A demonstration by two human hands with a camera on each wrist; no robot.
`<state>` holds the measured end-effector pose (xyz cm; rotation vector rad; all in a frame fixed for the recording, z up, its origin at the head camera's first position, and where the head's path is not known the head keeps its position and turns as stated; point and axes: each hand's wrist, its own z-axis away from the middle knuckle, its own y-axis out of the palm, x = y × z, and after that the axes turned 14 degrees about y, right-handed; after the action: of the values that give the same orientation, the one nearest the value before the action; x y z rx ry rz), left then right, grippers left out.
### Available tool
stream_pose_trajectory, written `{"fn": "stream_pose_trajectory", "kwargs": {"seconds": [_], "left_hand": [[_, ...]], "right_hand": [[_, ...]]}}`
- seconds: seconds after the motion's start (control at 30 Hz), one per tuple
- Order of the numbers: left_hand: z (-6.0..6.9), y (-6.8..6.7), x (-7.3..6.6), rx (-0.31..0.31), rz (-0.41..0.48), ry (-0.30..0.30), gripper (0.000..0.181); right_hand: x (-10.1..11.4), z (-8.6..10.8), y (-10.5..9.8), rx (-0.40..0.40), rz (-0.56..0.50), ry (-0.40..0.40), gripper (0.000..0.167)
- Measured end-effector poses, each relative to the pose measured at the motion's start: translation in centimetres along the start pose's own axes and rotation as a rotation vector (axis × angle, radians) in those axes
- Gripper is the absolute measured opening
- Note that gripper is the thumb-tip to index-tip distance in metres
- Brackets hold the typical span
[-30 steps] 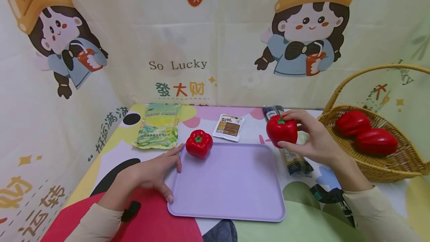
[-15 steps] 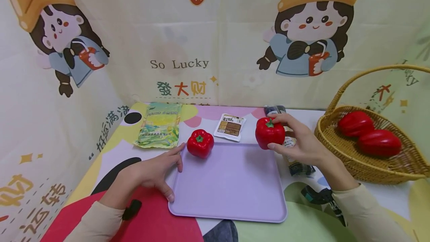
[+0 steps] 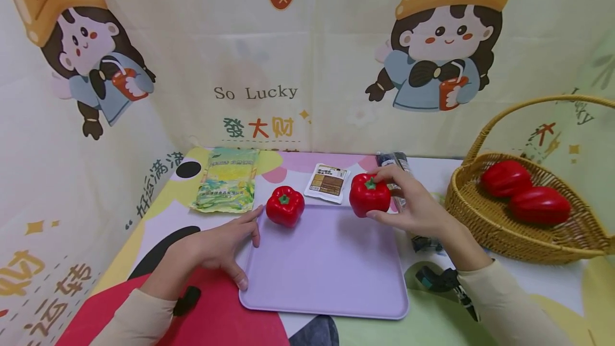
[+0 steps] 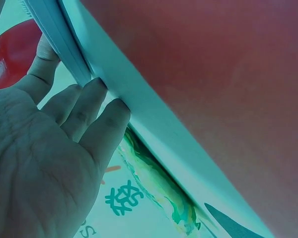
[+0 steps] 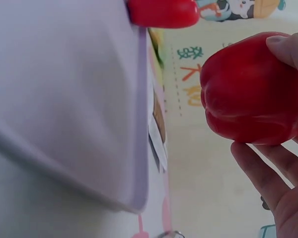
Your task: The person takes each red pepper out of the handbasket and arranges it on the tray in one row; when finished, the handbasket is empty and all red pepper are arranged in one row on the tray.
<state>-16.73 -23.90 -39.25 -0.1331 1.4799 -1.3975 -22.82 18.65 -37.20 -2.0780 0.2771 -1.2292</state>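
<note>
A red pepper (image 3: 369,195) with a green stem is gripped between the thumb and fingers of the right hand (image 3: 417,208), above the back right part of a purple tray (image 3: 326,271). The right wrist view shows this pepper (image 5: 253,89) held by thumb and fingertips. Another red pepper (image 3: 285,206) rests at the tray's back left corner. The left hand (image 3: 211,250) rests along the tray's left edge, thumb and fingers spread; its fingers touch the rim in the left wrist view, where the hand (image 4: 54,144) looks relaxed.
A wicker basket (image 3: 528,242) with two red objects (image 3: 539,205) stands at the right. Behind the tray lie a green-yellow packet (image 3: 228,180) and a small white-brown packet (image 3: 328,182). A dark-ended packet (image 3: 391,159) lies partly behind the right hand.
The right hand has moved left with its pepper, from beside the tray to over its back right part. The left hand and the other pepper have stayed in place.
</note>
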Motion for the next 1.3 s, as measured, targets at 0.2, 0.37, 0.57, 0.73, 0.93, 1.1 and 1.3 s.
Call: {"fn": "stream_pose_trajectory", "kwargs": {"seconds": [0.2,0.37,0.57,0.73,0.93,1.1,1.3], "left_hand": [[0.1,-0.1,-0.2,-0.006,0.014,-0.006,0.065],[0.2,-0.1,-0.4,-0.009,0.027,-0.011,0.064],[0.4,0.0,-0.3,-0.013,0.022,-0.014,0.065],[0.3,0.0,-0.2,-0.012,0.017,0.000,0.065],[0.2,0.0,-0.3,-0.011,0.010,-0.008,0.065],[0.1,0.0,-0.3,-0.009,0.013,-0.011,0.065],[0.1,0.0,-0.2,-0.008,0.007,-0.012,0.066]], "right_hand": [[0.3,-0.7,1.0,0.016,-0.050,-0.026,0.066],[0.7,-1.3,1.4,0.011,-0.048,-0.046,0.066],[1.1,-1.9,2.2,0.037,-0.028,-0.015,0.064],[1.2,-2.4,2.5,0.053,-0.034,-0.002,0.064],[1.4,-2.8,2.8,0.075,-0.044,0.000,0.064],[1.3,-2.8,3.1,0.080,-0.055,-0.001,0.064],[1.6,-3.0,3.7,0.094,-0.050,-0.009,0.064]]}}
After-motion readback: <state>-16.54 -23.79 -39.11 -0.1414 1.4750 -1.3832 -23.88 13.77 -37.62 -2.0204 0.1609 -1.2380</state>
